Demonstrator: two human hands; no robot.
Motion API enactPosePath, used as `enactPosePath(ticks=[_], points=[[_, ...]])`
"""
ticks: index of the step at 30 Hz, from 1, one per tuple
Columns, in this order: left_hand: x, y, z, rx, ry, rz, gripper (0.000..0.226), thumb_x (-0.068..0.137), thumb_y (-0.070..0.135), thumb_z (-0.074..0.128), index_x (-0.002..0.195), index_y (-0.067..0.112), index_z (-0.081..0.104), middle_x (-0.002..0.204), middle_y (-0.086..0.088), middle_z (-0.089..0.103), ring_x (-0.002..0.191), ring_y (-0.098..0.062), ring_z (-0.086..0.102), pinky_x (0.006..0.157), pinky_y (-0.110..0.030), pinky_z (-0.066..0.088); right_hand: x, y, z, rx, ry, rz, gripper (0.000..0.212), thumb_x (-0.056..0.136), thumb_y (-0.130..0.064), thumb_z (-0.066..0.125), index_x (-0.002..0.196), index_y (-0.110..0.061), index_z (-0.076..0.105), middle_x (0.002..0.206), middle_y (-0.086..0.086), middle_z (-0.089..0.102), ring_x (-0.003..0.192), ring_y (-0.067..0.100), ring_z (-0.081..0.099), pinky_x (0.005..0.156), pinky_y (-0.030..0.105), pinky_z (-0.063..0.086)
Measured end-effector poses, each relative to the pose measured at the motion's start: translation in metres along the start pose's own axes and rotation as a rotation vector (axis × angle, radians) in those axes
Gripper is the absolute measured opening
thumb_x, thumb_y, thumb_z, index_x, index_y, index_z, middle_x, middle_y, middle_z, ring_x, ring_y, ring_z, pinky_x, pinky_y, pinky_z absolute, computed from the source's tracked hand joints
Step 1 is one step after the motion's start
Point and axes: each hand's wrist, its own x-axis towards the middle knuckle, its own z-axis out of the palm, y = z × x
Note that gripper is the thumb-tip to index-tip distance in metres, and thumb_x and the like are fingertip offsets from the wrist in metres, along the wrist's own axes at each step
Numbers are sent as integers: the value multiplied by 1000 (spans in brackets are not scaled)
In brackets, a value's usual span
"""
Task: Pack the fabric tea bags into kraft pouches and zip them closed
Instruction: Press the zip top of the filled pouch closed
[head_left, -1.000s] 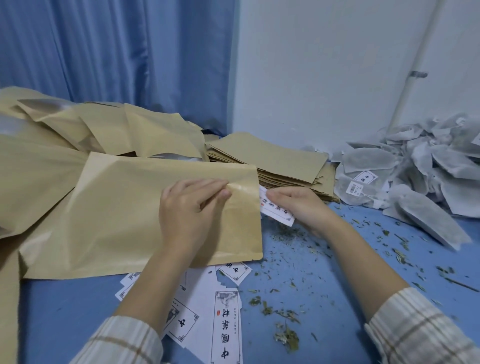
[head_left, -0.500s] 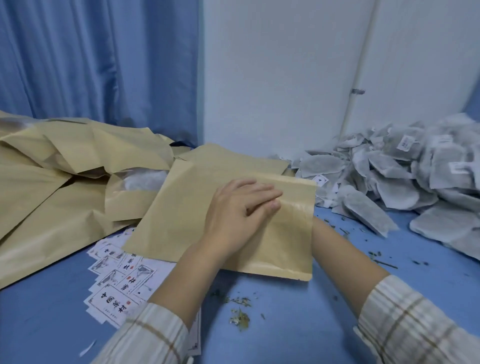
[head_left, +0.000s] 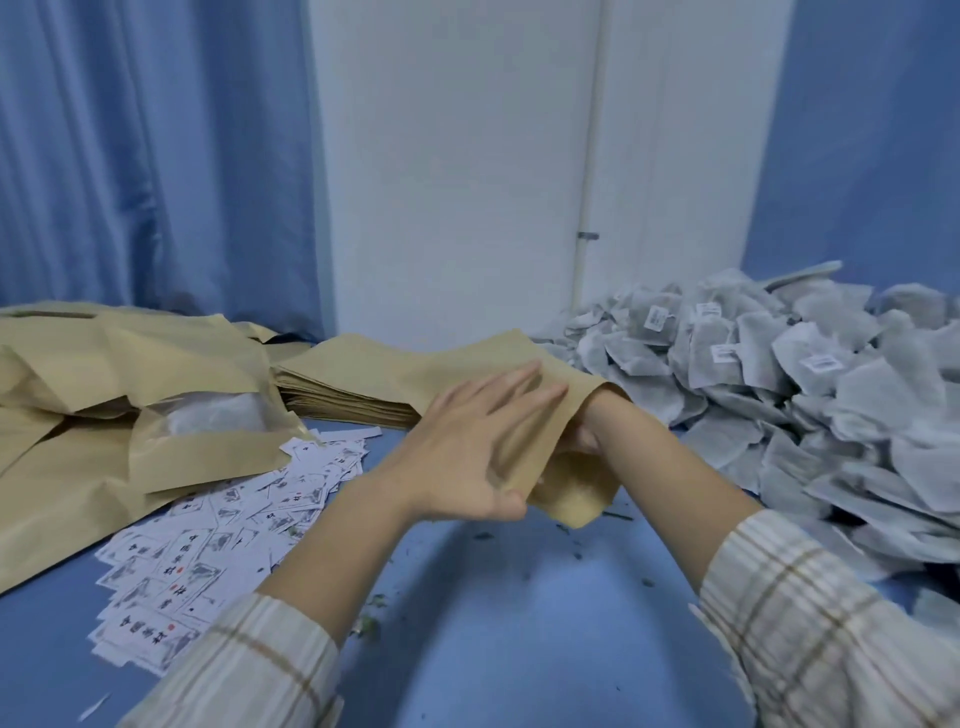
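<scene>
A kraft pouch (head_left: 574, 486) is lifted off the blue table (head_left: 519, 634) at the centre, its mouth towards me. My right hand (head_left: 584, 439) is pushed into the pouch past the wrist, so its fingers are hidden. My left hand (head_left: 467, 452) lies flat against the pouch's outer left side with straight, spread fingers and the thumb under the lower edge. A big heap of grey fabric tea bags (head_left: 779, 400) with small white tags fills the right side, just beyond the pouch.
A stack of flat kraft pouches (head_left: 343, 387) lies behind my left hand. Bulging pouches (head_left: 78, 374) pile up at left, one with a clear window (head_left: 208, 415). Printed white labels (head_left: 208, 545) are scattered at lower left. Tea crumbs dot the table; wall and curtain stand behind.
The pouch has come up off the table and moved right towards the tea bags. My right hand, which held a label a second ago, is now inside the pouch. My left fingers have straightened.
</scene>
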Motion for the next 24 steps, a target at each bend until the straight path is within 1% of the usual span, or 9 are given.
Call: enactPosePath(ticks=[5, 7, 10, 12, 14, 17, 20, 22, 24], points=[[15, 9, -6, 10, -66, 47, 104, 67, 25, 69, 145, 46, 3, 156, 20, 6, 141, -5, 15, 112, -30, 17, -6, -19, -28, -74, 14, 147, 14, 90, -14, 52, 97, -5, 60, 92, 15, 62, 83, 29, 59, 65, 41, 52], [23, 10, -5, -61, 43, 61, 86, 80, 25, 69, 145, 45, 15, 152, 20, 23, 137, -2, 26, 110, -27, 25, -11, -25, -35, -43, 64, 120, 10, 88, -14, 53, 90, -7, 60, 87, 13, 61, 79, 27, 59, 59, 39, 52], [34, 10, -1, -253, 180, 17, 56, 92, 28, 59, 137, 49, 32, 139, 23, 45, 125, 4, 42, 102, -18, 34, -18, -35, -40, -195, 98, 93, 22, 89, -14, 42, 72, -11, 55, 61, 8, 58, 53, 22, 56, 43, 24, 45], [42, 9, 0, -394, 237, -54, 45, 94, 26, 55, 128, 53, 42, 130, 26, 53, 121, 7, 46, 100, -13, 36, -21, -42, -42, -576, 164, -66, 24, 89, -13, 39, 69, -13, 53, 63, 7, 55, 53, 20, 51, 42, 16, 38], [52, 7, -1, -509, 299, -111, 40, 94, 24, 55, 118, 56, 49, 119, 28, 58, 116, 7, 50, 97, -8, 35, -24, -50, -44, -998, 137, -245, 29, 95, -19, 36, 79, -11, 59, 86, 10, 61, 71, 20, 55, 55, 21, 41], [67, 1, -7, -592, 339, -136, 33, 94, 26, 55, 114, 52, 54, 115, 27, 61, 116, 5, 51, 101, -15, 35, -25, -58, -48, -1327, 105, -419, 45, 101, -32, 24, 90, -8, 60, 108, 14, 63, 88, 22, 52, 66, 25, 35], [78, -7, -21, -705, 454, -152, 27, 92, 26, 56, 108, 47, 61, 111, 28, 63, 111, 9, 53, 97, -12, 37, -29, -70, -59, -1340, 168, -712, 62, 99, -48, 22, 72, -9, 62, 78, 7, 64, 73, 18, 53, 63, 30, 34], [84, -15, -33, -772, 573, -184, 24, 92, 23, 58, 99, 45, 64, 99, 32, 65, 100, 12, 57, 91, -10, 40, -30, -79, -68, -1306, 153, -860, 62, 96, -52, 26, 52, -12, 42, 51, -1, 45, 51, 11, 41, 54, 27, 29], [89, -23, -45, -824, 683, -243, 16, 91, 24, 60, 91, 39, 66, 89, 28, 68, 88, 9, 61, 82, -13, 45, -31, -92, -73, -1294, 148, -945, 59, 92, -59, 28, 49, -17, 29, 45, -3, 28, 42, 9, 28, 49, 24, 21]])
